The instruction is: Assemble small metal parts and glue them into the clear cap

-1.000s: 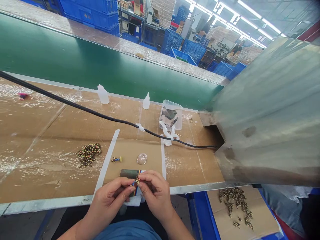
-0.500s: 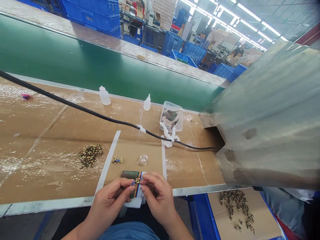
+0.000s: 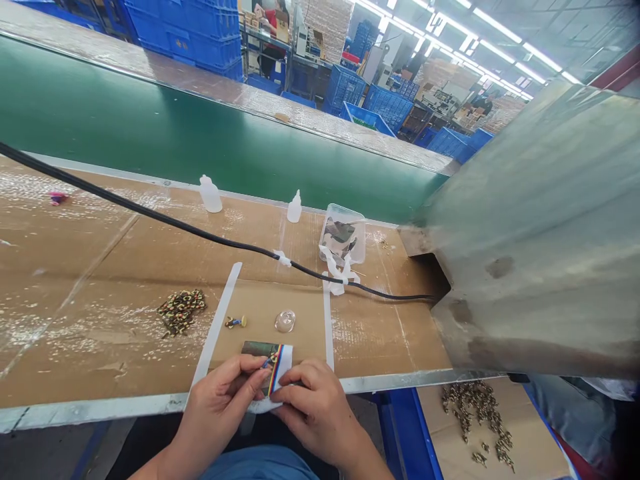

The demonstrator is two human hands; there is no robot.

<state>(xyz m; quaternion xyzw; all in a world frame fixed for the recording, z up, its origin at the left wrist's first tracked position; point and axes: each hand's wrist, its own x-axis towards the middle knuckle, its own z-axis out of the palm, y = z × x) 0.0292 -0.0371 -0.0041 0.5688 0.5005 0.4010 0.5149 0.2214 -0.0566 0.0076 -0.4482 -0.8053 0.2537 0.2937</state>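
Note:
Between the thumb and fingertips of my left hand is a small painted figurine, with blue and yellowish parts showing. My right hand is closed at the table's front edge, its thumb and forefinger pinching a white cloth. Beneath both hands lies a dark picture card with a striped band and a white end. Just beyond it, a second figurine lies on its side, left of a clear round dish.
A heap of small patterned parts lies left. Two white bottles and a clear plastic tub stand behind a black cable crossing the table. A metal housing rises right, above a tray of more parts.
My right hand has come away from the figurine and moved down towards me, onto the white cloth. The left hand still holds the figurine in nearly the same place.

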